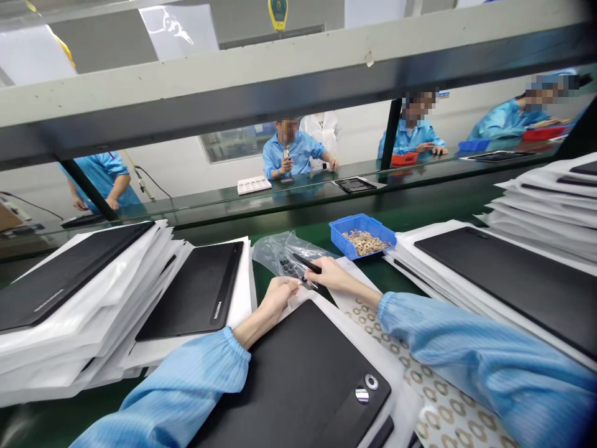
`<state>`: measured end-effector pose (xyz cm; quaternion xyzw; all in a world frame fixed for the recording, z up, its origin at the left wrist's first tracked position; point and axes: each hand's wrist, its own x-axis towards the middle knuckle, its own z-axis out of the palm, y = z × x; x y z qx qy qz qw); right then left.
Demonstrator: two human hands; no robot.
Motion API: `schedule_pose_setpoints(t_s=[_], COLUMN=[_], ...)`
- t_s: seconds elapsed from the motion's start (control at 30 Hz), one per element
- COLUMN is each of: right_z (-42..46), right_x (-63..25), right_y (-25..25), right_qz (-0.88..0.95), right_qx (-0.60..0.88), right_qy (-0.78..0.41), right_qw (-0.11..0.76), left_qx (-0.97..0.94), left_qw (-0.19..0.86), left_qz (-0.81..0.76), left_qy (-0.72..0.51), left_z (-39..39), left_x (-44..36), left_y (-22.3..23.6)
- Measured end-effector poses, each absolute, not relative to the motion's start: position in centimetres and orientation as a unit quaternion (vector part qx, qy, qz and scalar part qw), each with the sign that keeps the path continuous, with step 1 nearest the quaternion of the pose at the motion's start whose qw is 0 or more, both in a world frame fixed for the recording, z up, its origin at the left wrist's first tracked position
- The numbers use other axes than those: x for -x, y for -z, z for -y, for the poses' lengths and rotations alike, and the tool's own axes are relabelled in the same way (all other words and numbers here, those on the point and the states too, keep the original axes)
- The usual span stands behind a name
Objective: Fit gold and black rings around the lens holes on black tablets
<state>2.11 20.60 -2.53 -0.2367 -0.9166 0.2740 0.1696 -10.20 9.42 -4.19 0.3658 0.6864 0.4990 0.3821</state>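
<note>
My right hand [333,275] is closed around a black pen-shaped tool [306,262], its fingers low over a clear plastic bag [273,249] that holds small dark round parts. Close beside it, my left hand [277,298] has its fingers pinched together at the bag's near edge; what they hold, if anything, is too small to make out. Under my forearms lies a black tablet back [298,367] with two round shiny lens rings [370,381] near its corner. A sheet of ring-shaped stickers [443,404] lies partly under my right sleeve.
Stacks of black tablets between white sheets stand at left [79,274] and right [504,261]. A blue bin [361,233] holds many small tan rings. A white shelf beam [298,81] crosses above the bench. Several co-workers in blue sit across the green line.
</note>
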Motion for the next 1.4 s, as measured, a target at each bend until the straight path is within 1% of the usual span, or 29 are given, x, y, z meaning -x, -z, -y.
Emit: schedule_pose_setpoints(t_s=[0.1, 0.2, 0.3, 0.37, 0.5, 0.6, 0.73, 0.87, 1.03, 1.23, 1.33, 1.4], right_z=[-21.0, -21.4, -21.6, -21.6, -21.6, -21.7, -21.8, -21.4, -21.1, -20.8, -18.9, -16.6], right_x=[-2.4, -2.6, -2.7, -2.8, -2.8, -2.7, -2.5, -2.5, -2.7, -4.6, -7.4, -9.8], right_y=[2.7, 3.0, 3.4, 3.5, 3.3, 3.0, 2.6, 2.0, 1.3, -2.0, -3.7, -4.1], right_qz=[0.911, 0.903, 0.897, 0.896, 0.907, 0.923, 0.940, 0.945, 0.932, 0.876, 0.848, 0.843], right_qx=[0.228, 0.209, 0.187, 0.174, 0.145, 0.119, 0.092, 0.077, 0.092, 0.188, 0.235, 0.250], right_qy=[-0.295, -0.320, -0.340, -0.345, -0.329, -0.302, -0.268, -0.264, -0.301, -0.405, -0.448, -0.462], right_qw=[0.178, 0.196, 0.213, 0.221, 0.220, 0.207, 0.188, 0.179, 0.182, 0.184, 0.156, 0.116], left_qx=[-0.365, -0.381, -0.436, -0.484, -0.540, -0.553, -0.562, -0.566, -0.567, -0.568, -0.583, -0.614], left_qw=[0.302, 0.183, 0.082, 0.050, 0.029, 0.026, 0.030, 0.032, 0.024, 0.009, -0.001, -0.001], left_qz=[-0.725, -0.759, -0.772, -0.773, -0.780, -0.788, -0.793, -0.795, -0.796, -0.794, -0.775, -0.741], left_qy=[-0.500, -0.495, -0.455, -0.408, -0.315, -0.270, -0.235, -0.218, -0.209, -0.218, -0.244, -0.273], left_z=[-9.0, -8.2, -7.6, -7.3, -7.3, -7.4, -7.5, -7.7, -7.7, -7.8, -7.5, -6.8], left_x=[10.4, 10.9, 11.0, 10.7, 10.3, 10.4, 10.6, 10.6, 10.4, 10.4, 9.9, 9.0], left_y=[4.0, 3.5, 2.9, 2.9, 3.5, 3.8, 3.8, 3.7, 3.8, 3.7, 2.7, 1.7])
